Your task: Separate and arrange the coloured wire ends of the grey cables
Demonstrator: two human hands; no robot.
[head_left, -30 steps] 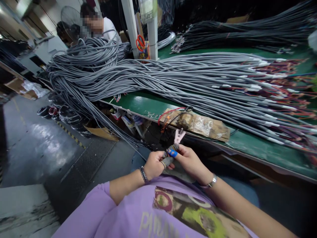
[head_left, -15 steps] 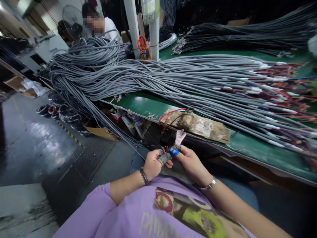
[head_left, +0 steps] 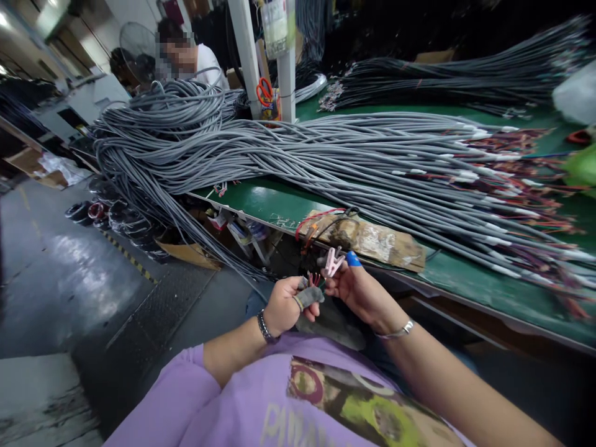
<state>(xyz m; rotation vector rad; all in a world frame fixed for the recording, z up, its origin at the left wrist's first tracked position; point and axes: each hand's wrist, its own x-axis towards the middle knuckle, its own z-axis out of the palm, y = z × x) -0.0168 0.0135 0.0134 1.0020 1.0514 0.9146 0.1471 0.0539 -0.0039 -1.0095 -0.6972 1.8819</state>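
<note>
My left hand (head_left: 287,304) is closed around the end of a grey cable, whose short coloured wires (head_left: 313,279) stick up out of the fist; a grey cot covers one finger. My right hand (head_left: 358,287) sits just to its right, fingers curled on a small pink cutter (head_left: 333,261), with a blue cot on the raised fingertip. Both hands hover in front of the green bench's near edge (head_left: 279,200), above my lap and purple shirt.
A thick pile of grey cables (head_left: 298,149) with stripped coloured ends lies across the bench. A taped cardboard pad (head_left: 372,239) with red and black leads sits at the edge. Black cables lie at the back. Another person (head_left: 186,53) sits behind the post. Coils lie on the floor at left.
My right hand has lifted up and away from the left hand with the pink cutter. The coloured wire ends now show above my left fist. The view tilted slightly.
</note>
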